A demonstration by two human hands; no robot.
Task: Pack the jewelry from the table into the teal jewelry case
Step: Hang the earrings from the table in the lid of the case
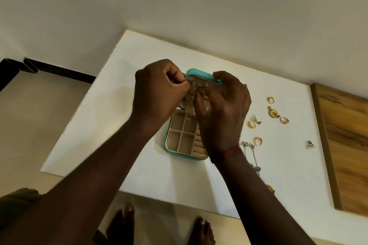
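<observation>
The teal jewelry case (169, 135) lies open on the white table (103, 125), its beige compartments showing and its lid (197, 74) standing up at the back. My left hand (159, 89) and my right hand (223, 105) meet in front of the lid. Both pinch a small metal piece (196, 89), likely an earring, against the lid's inner panel. Loose jewelry lies to the right of the case: gold rings (258, 141), a gold flower pendant (273, 113), triangle earrings (310, 145) and long silver earrings (253, 157).
A wooden board (346, 145) lies along the table's right side. The wall runs just behind the table. A gold piece (270, 188) sits near the front edge. My bare feet (201, 230) stand on the floor below the table's front edge.
</observation>
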